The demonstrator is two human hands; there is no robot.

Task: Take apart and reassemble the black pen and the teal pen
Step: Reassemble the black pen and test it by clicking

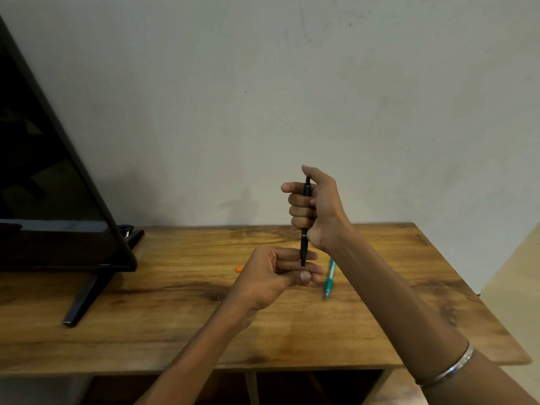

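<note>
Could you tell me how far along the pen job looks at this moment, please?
Nothing looks finished. In hand: the right hand grips the black pen upright, and the left hand holds its lower tip; it looks whole, so I cannot tell whether it has been apart yet. Left: the teal pen lies on the table, seemingly assembled.

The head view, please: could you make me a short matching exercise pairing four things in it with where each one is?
Things:
1. black pen
2. teal pen
3. orange bit
4. bangle

Places:
A. lying on the table, right of the hands
B. on the right wrist
C. upright, gripped by the right hand, tip at the left hand
D. on the table, left of the left hand

Pairs: 1-C, 2-A, 3-D, 4-B
</note>
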